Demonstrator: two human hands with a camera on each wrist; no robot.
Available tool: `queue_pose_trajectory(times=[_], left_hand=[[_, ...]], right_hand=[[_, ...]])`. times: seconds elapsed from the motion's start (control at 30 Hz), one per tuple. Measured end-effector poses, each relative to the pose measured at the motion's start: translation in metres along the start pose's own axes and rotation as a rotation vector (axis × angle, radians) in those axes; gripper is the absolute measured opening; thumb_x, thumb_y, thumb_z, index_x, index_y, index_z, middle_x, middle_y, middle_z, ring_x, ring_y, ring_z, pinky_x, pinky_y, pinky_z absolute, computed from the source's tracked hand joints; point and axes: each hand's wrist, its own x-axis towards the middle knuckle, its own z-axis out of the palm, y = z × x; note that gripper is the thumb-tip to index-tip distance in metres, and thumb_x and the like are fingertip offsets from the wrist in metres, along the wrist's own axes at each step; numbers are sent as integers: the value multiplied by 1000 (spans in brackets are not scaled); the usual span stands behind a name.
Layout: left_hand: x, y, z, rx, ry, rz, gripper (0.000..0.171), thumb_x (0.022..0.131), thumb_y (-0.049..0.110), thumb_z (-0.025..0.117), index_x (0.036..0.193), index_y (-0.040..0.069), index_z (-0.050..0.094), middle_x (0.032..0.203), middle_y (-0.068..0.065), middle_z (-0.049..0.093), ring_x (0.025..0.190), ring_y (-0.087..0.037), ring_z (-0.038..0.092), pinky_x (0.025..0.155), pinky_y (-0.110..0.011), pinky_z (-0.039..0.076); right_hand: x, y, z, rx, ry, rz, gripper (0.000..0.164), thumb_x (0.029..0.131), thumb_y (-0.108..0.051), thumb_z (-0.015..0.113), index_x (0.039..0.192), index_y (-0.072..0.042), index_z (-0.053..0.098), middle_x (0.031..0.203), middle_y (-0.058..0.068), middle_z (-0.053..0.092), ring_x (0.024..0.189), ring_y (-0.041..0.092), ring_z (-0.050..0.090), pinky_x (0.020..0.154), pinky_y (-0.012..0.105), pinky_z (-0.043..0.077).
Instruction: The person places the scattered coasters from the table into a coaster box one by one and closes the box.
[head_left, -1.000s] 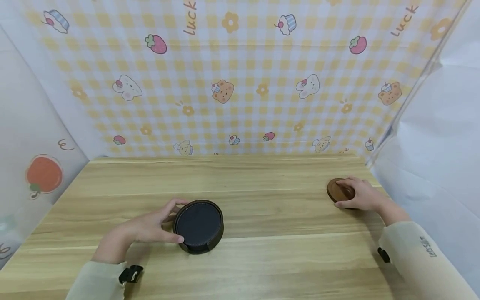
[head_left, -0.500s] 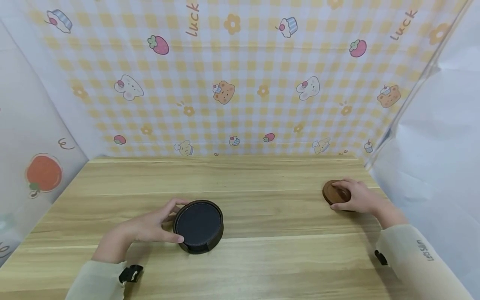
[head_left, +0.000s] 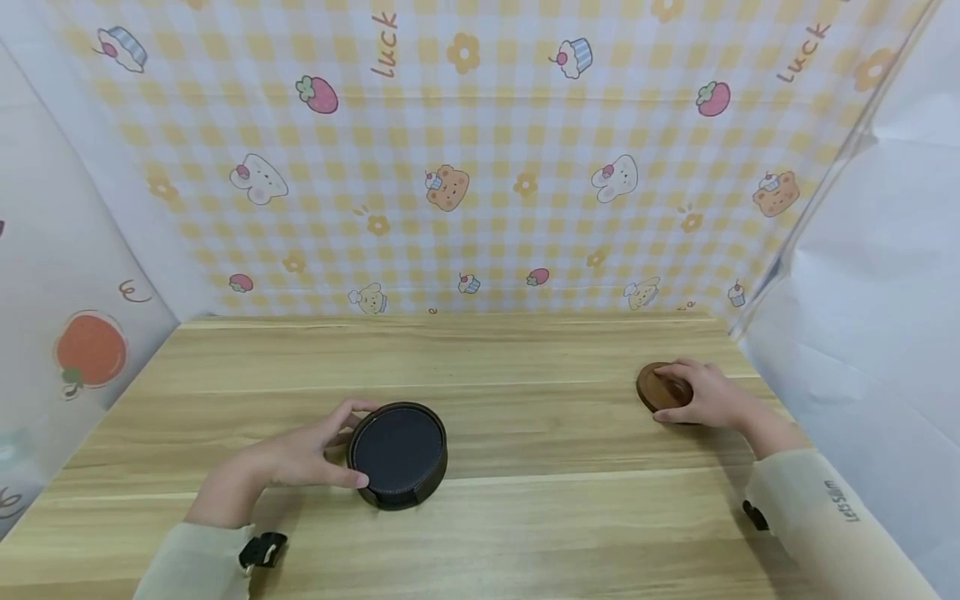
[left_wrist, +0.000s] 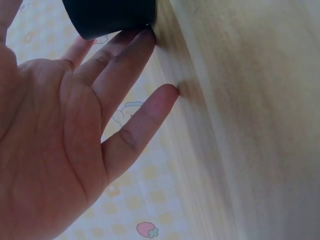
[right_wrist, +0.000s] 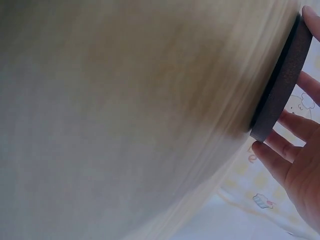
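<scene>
My left hand (head_left: 303, 454) is at the left side of a round black coaster holder (head_left: 397, 447), thumb at its front edge and fingers around the back. A stitched black disc lies in the holder, which has a cut-out at the front. In the left wrist view the fingertips (left_wrist: 147, 37) touch the base of the holder (left_wrist: 112, 17) by the table. To the right, my right hand (head_left: 712, 398) grips a round brown wooden coaster (head_left: 654, 389) from above, by its rim. The right wrist view has the coaster's edge (right_wrist: 282, 80) low over the wood; whether it touches is unclear.
A light wood-grain table (head_left: 517, 533) lies under both hands. Behind it hangs a yellow checked cloth (head_left: 495, 225) with cartoon prints. White sheets stand at the left (head_left: 45, 192) and right (head_left: 877, 317) sides.
My right hand has moved a little to the left, taking the wooden coaster with it. The left hand and the black holder have stayed in place.
</scene>
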Motion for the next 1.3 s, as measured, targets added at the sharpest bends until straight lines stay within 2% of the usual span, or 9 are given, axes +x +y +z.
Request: queue_pose_trajectory(times=[0.43,0.97,1.3], left_hand=[[0,0,1,-10,-2,-7,88,85,25,79,149,10,20,144,-32,41,132,-60,40,101,-74,35],[1,2,-1,-38,-4,-7,88,85,22,79,149,9,20,142,-32,41,130,-63,40,102,-74,34],[0,0,0,-38,-10,-18,88,86,24,79,150,11,20,145,-32,39,131,-64,38,101,-75,34]], right_hand=[[8,-11,2,-8,-6,-23,82,79,-53,78,140,-5,54,147,36,39,129,65,36,99,75,34],[23,-31,5,-29,-34,-36,85,77,-56,78,144,-9,51,151,32,38,131,62,35,100,74,35],[31,-50,11,-31,-50,-73,85,76,-55,80,143,-12,52,151,31,38,132,61,36,99,72,38]])
